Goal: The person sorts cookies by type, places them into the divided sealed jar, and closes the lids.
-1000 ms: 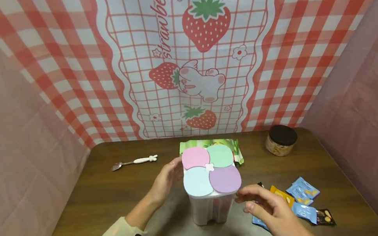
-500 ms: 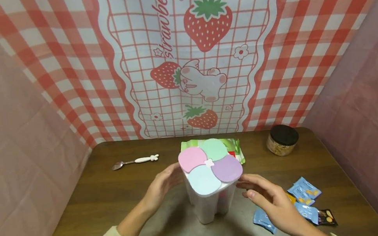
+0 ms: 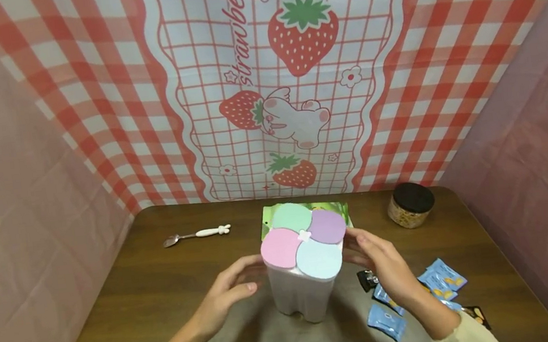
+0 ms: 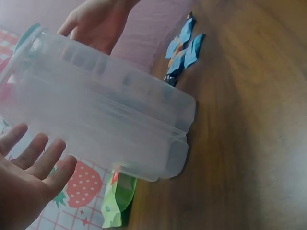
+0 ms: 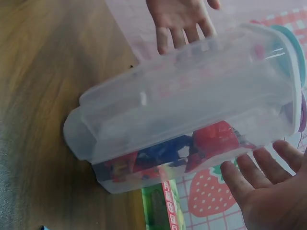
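Now, on the wooden bench [image 3: 179, 279], the translucent four-compartment storage container [image 3: 299, 290] stands upright near the centre, before a green packet [image 3: 332, 206], having rotated counterclockwise as seen from above. The left hand [image 3: 216, 300] and right hand [image 3: 386, 260] flank it with fingers extended, neither gripping it; whether fingertips touch its walls cannot be told. The pink lid [image 3: 280, 248] has swung from far left to near left, the pale-blue lid [image 3: 319, 258] from near left to near right, the lilac lid [image 3: 327, 226] from near right to far right. The red and blue wrapped items [image 5: 165, 151], apparently beneath the lilac lid, consequently sit away from the person; the turn seems to bring unfilled compartments to the front.
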`<state>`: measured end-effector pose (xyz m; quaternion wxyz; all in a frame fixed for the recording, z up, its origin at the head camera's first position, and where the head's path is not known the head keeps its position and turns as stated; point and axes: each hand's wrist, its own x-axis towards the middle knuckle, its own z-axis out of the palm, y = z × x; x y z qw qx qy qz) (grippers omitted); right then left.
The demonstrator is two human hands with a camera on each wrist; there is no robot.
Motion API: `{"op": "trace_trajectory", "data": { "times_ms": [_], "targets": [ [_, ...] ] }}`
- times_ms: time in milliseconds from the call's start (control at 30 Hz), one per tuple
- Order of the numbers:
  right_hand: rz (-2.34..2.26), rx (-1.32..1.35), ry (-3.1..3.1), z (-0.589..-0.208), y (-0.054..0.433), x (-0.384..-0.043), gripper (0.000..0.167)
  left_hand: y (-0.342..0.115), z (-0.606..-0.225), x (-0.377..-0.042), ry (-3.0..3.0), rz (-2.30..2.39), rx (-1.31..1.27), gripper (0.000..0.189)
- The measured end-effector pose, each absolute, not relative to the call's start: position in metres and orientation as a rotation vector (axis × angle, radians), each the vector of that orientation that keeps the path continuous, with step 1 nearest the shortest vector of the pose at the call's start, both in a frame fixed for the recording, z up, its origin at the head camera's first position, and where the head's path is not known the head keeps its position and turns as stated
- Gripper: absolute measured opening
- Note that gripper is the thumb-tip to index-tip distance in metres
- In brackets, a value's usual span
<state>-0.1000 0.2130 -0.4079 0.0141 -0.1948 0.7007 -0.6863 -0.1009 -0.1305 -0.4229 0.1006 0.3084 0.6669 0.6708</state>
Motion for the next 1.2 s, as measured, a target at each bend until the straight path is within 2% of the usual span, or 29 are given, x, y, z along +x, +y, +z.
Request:
{"op": "trace_trajectory", "data": {
  "times_ms": [233,467,633,767,1033,1200],
  "targets": [
    [-2.175,-0.503,2.097,-0.406,0.207,-0.109,0.06,-0.132,-0.422,-0.088,1.893,1.966,0.992,0.045],
    [-2.1,-0.529,2.097,-0.403,0.208,-0.113,0.062,-0.13,-0.419,-0.088,1.922,1.943,1.039,0.042],
    [-1.982,-0.633,2.292,-0.397,0.216,-0.112,0.048,-0.128,-0.41,-0.097,2.14,1.887,1.008,0.041],
    [-1.895,-0.778,2.558,-0.388,0.223,-0.108,0.034,-0.124,-0.398,-0.112,2.263,1.851,1.042,0.058],
    [-1.745,-1.343,2.751,-0.359,0.225,-0.097,0.046,-0.113,-0.384,-0.135,2.218,1.746,1.101,0.099],
    [-1.512,-1.479,2.804,-0.351,0.222,-0.091,0.056,-0.107,-0.384,-0.141,2.172,1.749,1.094,0.106]
  ]
}}
